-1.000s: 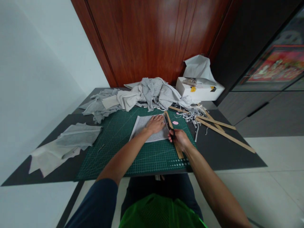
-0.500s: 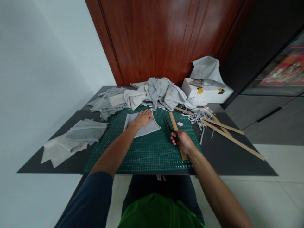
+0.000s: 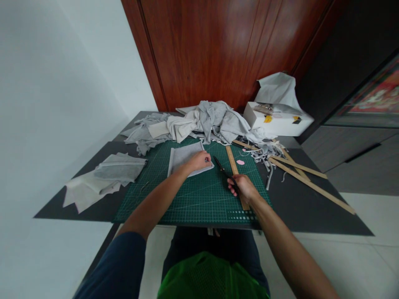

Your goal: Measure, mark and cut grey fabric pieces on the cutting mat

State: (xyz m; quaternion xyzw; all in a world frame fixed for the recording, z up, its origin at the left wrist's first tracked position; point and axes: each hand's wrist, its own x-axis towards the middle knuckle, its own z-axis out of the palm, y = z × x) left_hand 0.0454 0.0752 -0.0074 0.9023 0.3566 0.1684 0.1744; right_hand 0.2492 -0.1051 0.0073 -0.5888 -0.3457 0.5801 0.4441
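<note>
A grey fabric rectangle (image 3: 182, 155) lies on the green cutting mat (image 3: 199, 199). My left hand (image 3: 197, 161) rests on its near right corner, fingers curled at the edge. My right hand (image 3: 243, 187) grips the handles of black scissors (image 3: 222, 169), whose blades point toward the fabric's corner and stop just short of it. A wooden ruler (image 3: 235, 172) lies on the mat under and beside my right hand.
A heap of grey cloth (image 3: 202, 122) sits at the back of the dark table (image 3: 299, 203). A white box (image 3: 277, 120) stands back right. Long wooden strips (image 3: 307, 178) and fabric scraps (image 3: 264, 151) lie at right. Folded grey pieces (image 3: 102, 178) are at left. A pink chalk (image 3: 240, 162) lies by the ruler.
My left hand slid the fabric left across the mat, then shifted to its right corner. My right hand turned the scissors so the blades point toward that corner.
</note>
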